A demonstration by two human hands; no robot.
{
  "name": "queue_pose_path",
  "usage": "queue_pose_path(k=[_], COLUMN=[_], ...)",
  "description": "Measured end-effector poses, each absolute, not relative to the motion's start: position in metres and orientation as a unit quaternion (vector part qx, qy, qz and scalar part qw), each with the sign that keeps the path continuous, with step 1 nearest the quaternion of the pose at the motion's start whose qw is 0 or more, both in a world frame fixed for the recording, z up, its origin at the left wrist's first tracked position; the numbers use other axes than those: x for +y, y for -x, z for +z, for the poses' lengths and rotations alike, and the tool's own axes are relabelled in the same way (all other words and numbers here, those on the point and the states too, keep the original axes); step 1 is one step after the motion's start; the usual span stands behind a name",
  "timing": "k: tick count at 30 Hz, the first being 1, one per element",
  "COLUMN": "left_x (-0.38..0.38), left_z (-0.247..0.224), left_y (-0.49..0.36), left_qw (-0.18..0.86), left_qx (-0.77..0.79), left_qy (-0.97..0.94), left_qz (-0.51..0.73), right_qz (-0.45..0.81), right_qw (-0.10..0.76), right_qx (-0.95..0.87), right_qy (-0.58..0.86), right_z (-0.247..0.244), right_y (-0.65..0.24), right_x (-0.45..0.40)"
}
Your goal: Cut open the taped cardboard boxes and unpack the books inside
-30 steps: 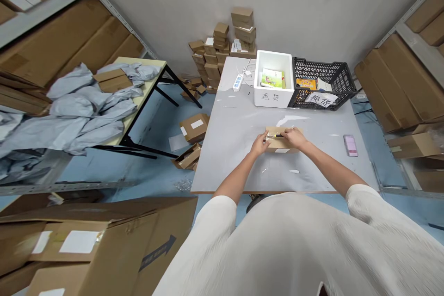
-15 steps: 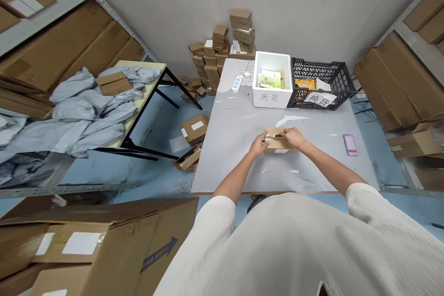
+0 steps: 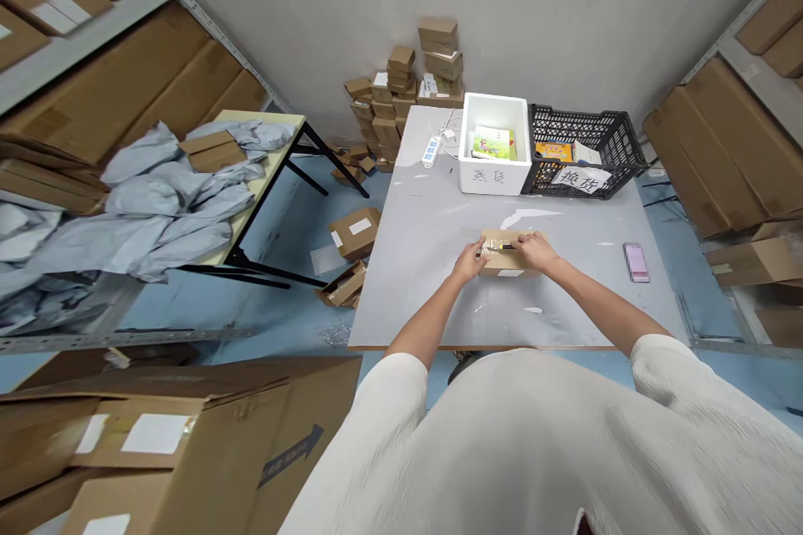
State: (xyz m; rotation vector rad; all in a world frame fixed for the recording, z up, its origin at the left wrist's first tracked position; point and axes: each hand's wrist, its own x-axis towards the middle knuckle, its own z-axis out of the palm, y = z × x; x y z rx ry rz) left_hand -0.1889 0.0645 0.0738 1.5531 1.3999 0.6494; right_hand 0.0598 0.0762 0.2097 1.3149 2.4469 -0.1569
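A small brown cardboard box (image 3: 508,262) with shiny tape and a white label on its front side lies on the grey table (image 3: 401,267). At the box's left end, my left hand (image 3: 469,261) is closed on its edge. My right hand (image 3: 534,251) is closed round a thin cutter (image 3: 502,247), black with some yellow, which lies across the top of the box. Its tip points toward my left hand.
Behind the box stand a white bin (image 3: 494,178) and a black crate (image 3: 618,146), both holding books. A phone (image 3: 636,262) lies at the right, a power strip (image 3: 432,152) at the back left. Grey parcels (image 3: 150,188) cover the left table.
My right hand and the cutter have shifted slightly right along the box top. The whole view has moved a little; my left hand stays at the box's left end.
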Motion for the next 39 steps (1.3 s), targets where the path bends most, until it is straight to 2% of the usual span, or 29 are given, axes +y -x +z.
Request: queue_pose_path(k=[19,31,35,39], left_x=[0.063,0.066,0.064,0.063], left_z=[0.079,0.084,0.096,0.116], left_y=[0.189,0.191,0.188,0.166], left_qw=[0.452,0.408,0.354,0.264], left_qx=[0.583,0.601,0.619,0.599], left_qy=[-0.632,-0.661,-0.684,-0.742], left_qz=[0.235,0.189,0.155,0.145], right_qz=[-0.070,-0.060,-0.060,-0.096], right_qw=[0.187,0.179,0.173,0.128], right_qx=[0.849,0.815,0.803,0.778], right_qy=[-0.490,-0.547,-0.566,-0.607], right_z=[0.220,0.225,0.223,0.214], right_y=[-0.103,-0.211,-0.240,-0.257], right_x=[0.079,0.068,0.061,0.054])
